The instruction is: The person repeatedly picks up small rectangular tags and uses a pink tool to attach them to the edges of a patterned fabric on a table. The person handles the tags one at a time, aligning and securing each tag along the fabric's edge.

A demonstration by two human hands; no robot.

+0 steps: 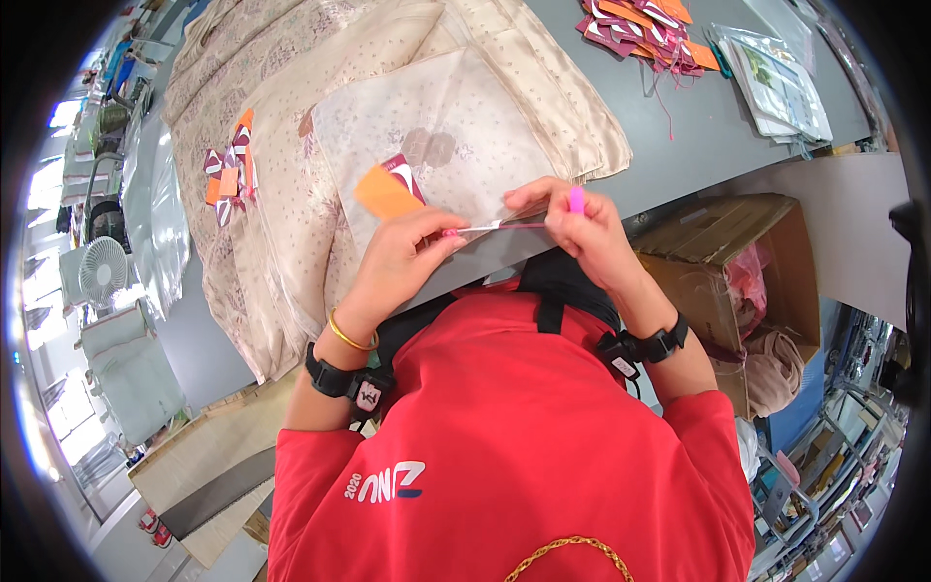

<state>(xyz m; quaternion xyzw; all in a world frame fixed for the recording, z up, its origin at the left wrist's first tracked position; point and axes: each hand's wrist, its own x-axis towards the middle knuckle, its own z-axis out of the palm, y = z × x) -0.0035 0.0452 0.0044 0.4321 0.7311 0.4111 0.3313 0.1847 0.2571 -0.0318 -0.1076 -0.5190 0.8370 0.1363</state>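
Observation:
At the table's front edge, my left hand [412,250] pinches a pink cord. Out past its fingers fan hang tags, one orange [386,194] and one maroon and white [403,171]. My right hand [587,231] is closed, and the pink cord [525,226] stretches tight between both hands. A small white strip [482,227] sits along the cord, nearer the left fingers. From the right fist pokes a bright pink piece [577,201] whose kind I cannot tell. Beneath and beyond my hands lies a clear bag [461,116] over beige patterned cloth [291,155].
More tags [231,175] lie on the cloth at left. A heap of maroon and orange tags [648,34] with pink cords is at the far right, beside stacked clear packets [771,87]. An open cardboard box [727,228] holding cloth stands right of me.

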